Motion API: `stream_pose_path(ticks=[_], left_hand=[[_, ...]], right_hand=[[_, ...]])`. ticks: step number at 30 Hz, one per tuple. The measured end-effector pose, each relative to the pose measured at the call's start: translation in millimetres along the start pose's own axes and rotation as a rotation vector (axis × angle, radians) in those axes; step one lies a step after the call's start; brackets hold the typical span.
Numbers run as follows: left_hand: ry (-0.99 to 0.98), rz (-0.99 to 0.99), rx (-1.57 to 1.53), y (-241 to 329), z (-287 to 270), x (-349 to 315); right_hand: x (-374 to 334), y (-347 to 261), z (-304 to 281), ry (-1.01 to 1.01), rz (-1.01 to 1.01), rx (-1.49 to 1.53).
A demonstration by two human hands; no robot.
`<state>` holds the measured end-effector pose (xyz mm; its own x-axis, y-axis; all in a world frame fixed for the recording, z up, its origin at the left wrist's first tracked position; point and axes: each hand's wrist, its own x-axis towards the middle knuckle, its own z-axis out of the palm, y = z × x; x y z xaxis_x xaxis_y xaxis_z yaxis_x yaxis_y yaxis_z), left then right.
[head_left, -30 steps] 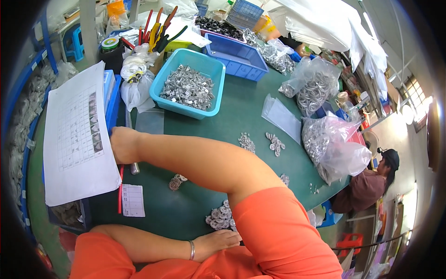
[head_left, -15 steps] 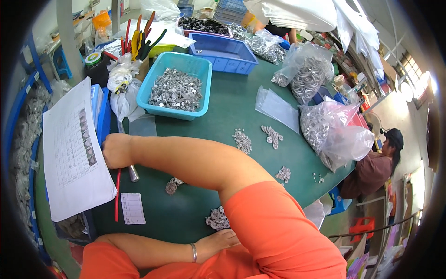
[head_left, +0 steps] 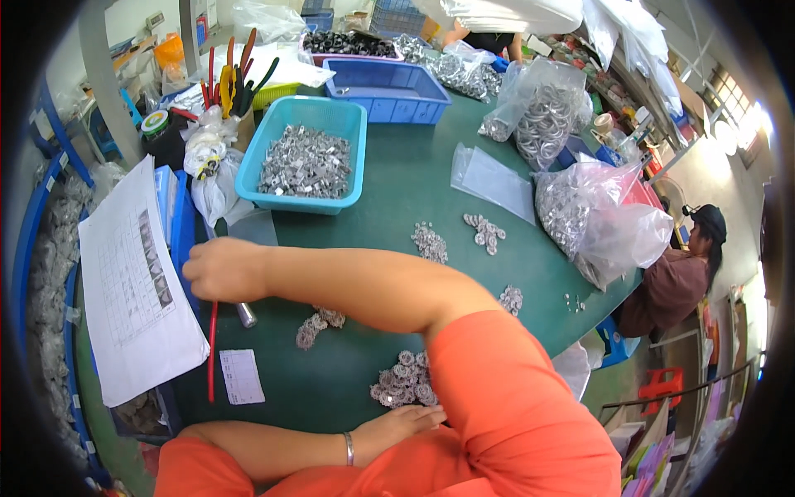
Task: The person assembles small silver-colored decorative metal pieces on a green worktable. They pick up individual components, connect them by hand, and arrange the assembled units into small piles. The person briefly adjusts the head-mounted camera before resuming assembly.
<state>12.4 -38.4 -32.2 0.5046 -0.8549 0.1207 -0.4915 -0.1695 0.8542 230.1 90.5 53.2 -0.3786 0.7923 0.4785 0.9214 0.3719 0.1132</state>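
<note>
My right arm [head_left: 373, 282] reaches across to the left over the green table. My right hand [head_left: 224, 269] is closed beside a blue file tray [head_left: 184, 224], its fingers curled; what they hold, if anything, is hidden. Below it lie a thin red rod [head_left: 212, 356] and a metal tool end [head_left: 247, 316], both partly covered by the hand. My left hand [head_left: 402, 425], a silver bangle on its wrist, rests with fingers stretched out at the near table edge. It is next to a pile of small clear-grey ring-shaped parts [head_left: 403, 381].
A turquoise basket [head_left: 242, 182] of small metal parts stands ahead, with a blue bin [head_left: 389, 110] behind. Pliers [head_left: 236, 87] stand at the far left. Bags of metal parts [head_left: 571, 215] line the right side. A printed sheet [head_left: 132, 306] leans left. A person [head_left: 675, 277] sits at right.
My right hand has shifted slightly right, away from the blue tray's edge. The left hand stays by the ring-shaped parts. The view has moved a little.
</note>
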Motion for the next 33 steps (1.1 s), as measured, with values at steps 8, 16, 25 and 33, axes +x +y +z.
stream_pose_path(ticks=[8,16,25,33], left_hand=[[0.189,0.140,0.215,17.7,-11.4,-2.4],[0.444,0.168,0.417,48.9,-52.2,2.0],[0.658,-0.251,0.606,-4.9,-123.1,69.0],[0.657,-0.290,0.617,-27.4,-117.5,81.5]], right_hand=[[-156.0,-83.0,-135.6,0.426,1.126,0.272],[-261.2,-194.1,-171.6,0.202,1.684,0.096],[-254.2,-202.7,-156.7,0.171,1.343,-0.039],[-252.4,-194.3,-150.6,0.130,1.270,-0.103]])
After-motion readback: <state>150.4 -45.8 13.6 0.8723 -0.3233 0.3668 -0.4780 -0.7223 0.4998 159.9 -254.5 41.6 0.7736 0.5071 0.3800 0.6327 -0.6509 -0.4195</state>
